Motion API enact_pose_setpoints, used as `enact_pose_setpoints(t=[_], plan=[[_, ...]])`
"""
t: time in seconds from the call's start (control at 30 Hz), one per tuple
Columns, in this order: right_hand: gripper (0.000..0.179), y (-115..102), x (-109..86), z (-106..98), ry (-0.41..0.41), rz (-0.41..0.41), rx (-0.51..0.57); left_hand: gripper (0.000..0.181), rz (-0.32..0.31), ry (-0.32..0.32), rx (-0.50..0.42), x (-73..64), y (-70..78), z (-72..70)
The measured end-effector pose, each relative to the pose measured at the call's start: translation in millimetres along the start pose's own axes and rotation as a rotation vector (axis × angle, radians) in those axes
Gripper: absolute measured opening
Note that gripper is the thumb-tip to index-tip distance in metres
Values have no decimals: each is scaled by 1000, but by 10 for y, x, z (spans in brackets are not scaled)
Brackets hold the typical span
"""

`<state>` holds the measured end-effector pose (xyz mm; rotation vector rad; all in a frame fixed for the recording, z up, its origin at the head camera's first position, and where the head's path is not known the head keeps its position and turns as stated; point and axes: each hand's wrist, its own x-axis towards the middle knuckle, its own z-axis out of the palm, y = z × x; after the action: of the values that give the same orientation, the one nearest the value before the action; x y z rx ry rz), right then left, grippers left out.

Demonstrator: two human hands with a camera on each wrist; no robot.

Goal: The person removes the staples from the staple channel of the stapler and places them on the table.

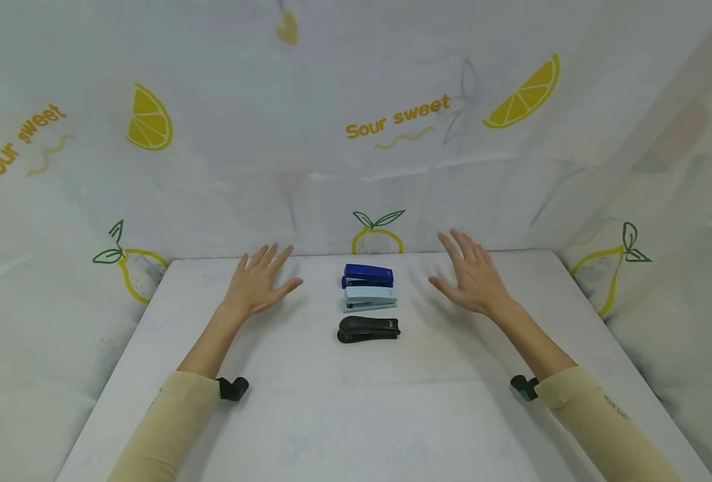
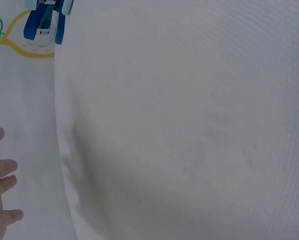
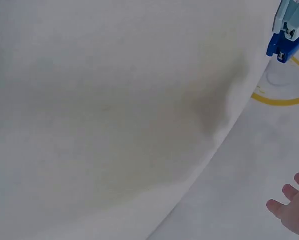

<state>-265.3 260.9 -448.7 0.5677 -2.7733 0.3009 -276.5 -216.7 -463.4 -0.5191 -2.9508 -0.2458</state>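
Three staplers lie in a column at the middle of the table in the head view. The dark blue stapler (image 1: 368, 275) is farthest back, a light blue stapler (image 1: 371, 298) sits close in front of it, and a black stapler (image 1: 369, 329) lies nearest, slightly apart. My left hand (image 1: 256, 284) hovers to their left, fingers spread, holding nothing. To their right my right hand (image 1: 472, 276) is raised with fingers spread and also holds nothing. Both wrist views catch fingertips at the edge and part of the blue stapler (image 2: 44, 22), (image 3: 286, 46).
The white table (image 1: 356, 415) has its back edge just behind the staplers. A white cloth (image 1: 223, 167) printed with lemons and lettering hangs behind and at both sides. A small black device (image 1: 233, 389) is strapped at the left wrist, another black device (image 1: 523, 387) at the right.
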Motion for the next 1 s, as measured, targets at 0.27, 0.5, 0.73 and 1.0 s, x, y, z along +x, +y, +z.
enact_pose_setpoints(t=[0.27,0.5,0.73,1.0], plan=[[77,-175,140,-37,-80,31,250,80,8,-66,-143,64,46,22],[67,-356,320,-9,-193,21,431,77,26,-151,-218,128,136,77],[54,-527,504,96,-249,-53,560,71,51,-245,-354,192,222,155],[47,-699,670,155,-280,-104,657,57,88,-264,-558,299,269,245]])
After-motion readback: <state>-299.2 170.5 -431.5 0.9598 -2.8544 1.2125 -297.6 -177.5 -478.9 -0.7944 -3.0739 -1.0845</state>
